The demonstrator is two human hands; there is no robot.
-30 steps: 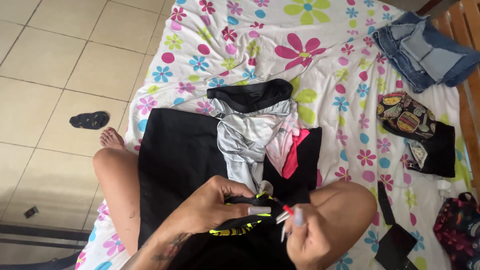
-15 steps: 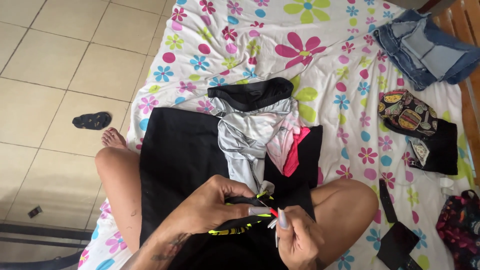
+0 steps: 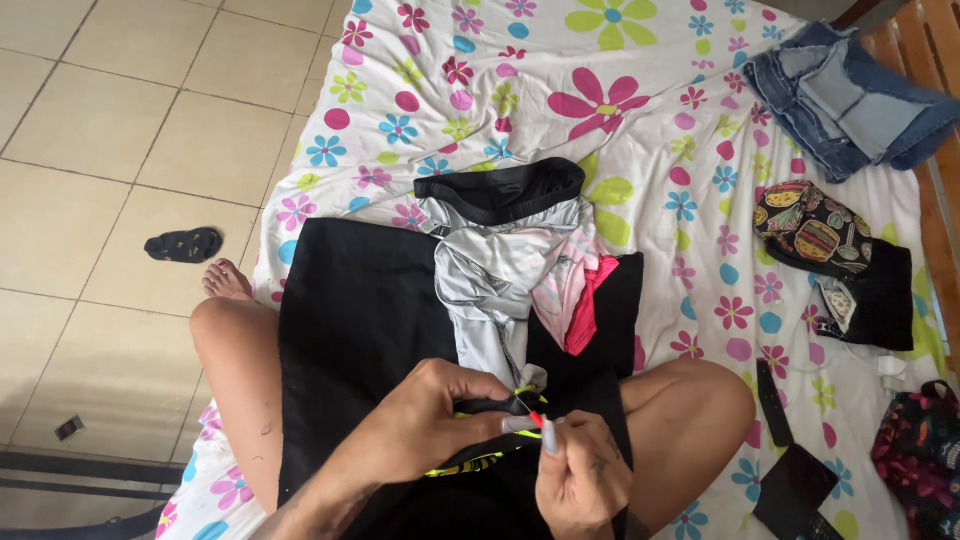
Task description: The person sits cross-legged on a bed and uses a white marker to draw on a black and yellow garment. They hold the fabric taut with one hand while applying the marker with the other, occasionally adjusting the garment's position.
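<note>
Clearly the work is in its early part: both hands are busy on a black garment with neon-yellow trim (image 3: pixel 480 462), which lies low in the lap, on top of a larger black cloth (image 3: pixel 360 320) spread across the knees. The left hand (image 3: pixel 425 430) is curled over the trimmed edge and pinches it between thumb and fingers. The right hand (image 3: pixel 580 475) is closed in a pinch on a small red-tipped thing (image 3: pixel 537 419) at the same spot; whether that is a needle, a pin or a tag I cannot tell. As a judgement, the handling of this one piece is under way and not finished.

Just beyond the hands a silver-grey garment (image 3: pixel 490 290) lies bunched, with a black piece (image 3: pixel 500 188) at its far end and a pink one (image 3: pixel 575 300) at its right, all untouched. On the flowered bedsheet (image 3: pixel 620 120) to the far right lie folded jeans (image 3: pixel 850 100), and nearer a patterned pouch (image 3: pixel 810 225). A dark sandal (image 3: pixel 183 244) sits on the tiled floor (image 3: pixel 100 130) at left.

Against the frame of a second ago, the right hand has drawn in from the right and now meets the left at the trim, its fingers no longer spread. The garments have stayed put.
</note>
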